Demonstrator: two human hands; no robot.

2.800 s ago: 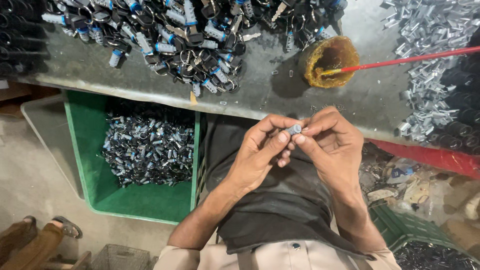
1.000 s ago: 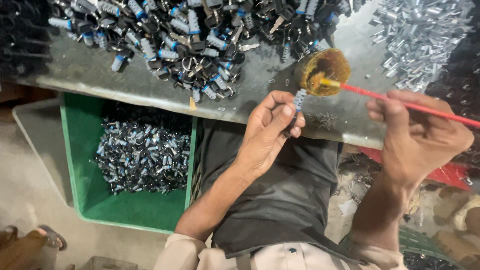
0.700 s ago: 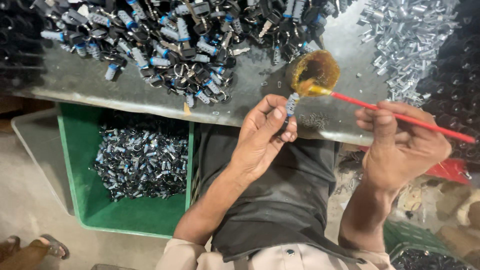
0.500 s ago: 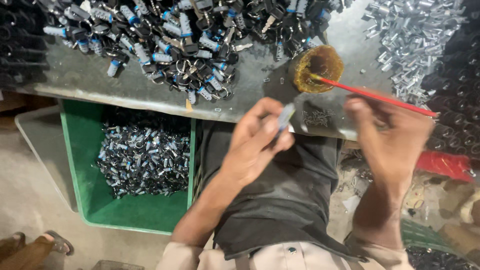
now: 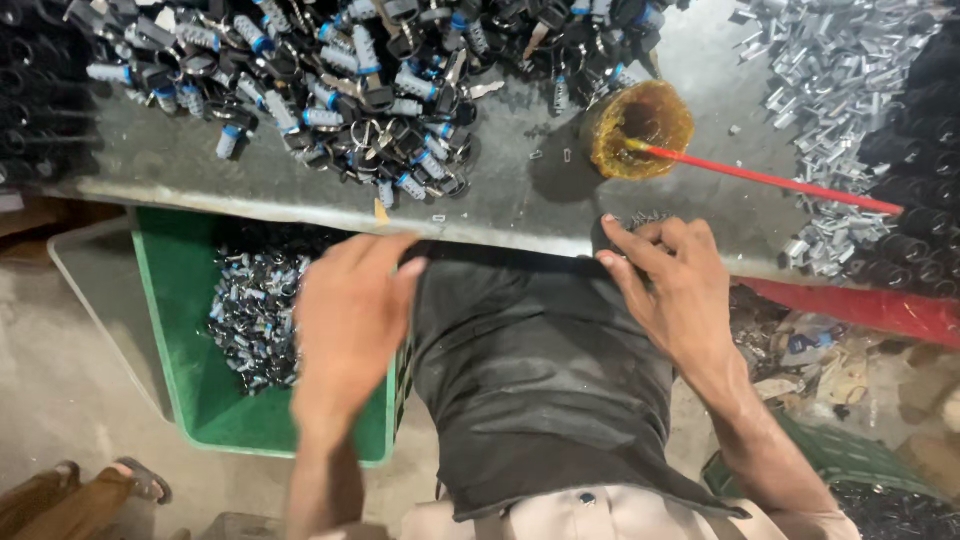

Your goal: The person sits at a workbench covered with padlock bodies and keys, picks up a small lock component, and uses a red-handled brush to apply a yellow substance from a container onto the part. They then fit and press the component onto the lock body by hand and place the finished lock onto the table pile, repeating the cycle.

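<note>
My left hand (image 5: pixel 350 310) is blurred with motion over the green bin (image 5: pixel 160 330), palm down with fingers spread and nothing in it. The bin holds several small silver and blue parts (image 5: pixel 250 310). My right hand (image 5: pixel 670 280) rests at the front edge of the grey table (image 5: pixel 500 200). Its fingertips touch a few small silver clips (image 5: pixel 640 218). A red-handled brush (image 5: pixel 780 182) lies with its tip in a yellow-stained cup (image 5: pixel 640 125), just beyond my right hand.
A large heap of blue-tipped metal parts and black pieces (image 5: pixel 330 70) covers the far left of the table. A pile of silver clips (image 5: pixel 830 70) lies at the right. A red tray edge (image 5: pixel 860 310) and a second bin (image 5: pixel 880 480) sit lower right.
My right hand has let go of the brush, which now rests in the cup, and come down to the table edge. My left hand has swung left over the green bin, without the small part.
</note>
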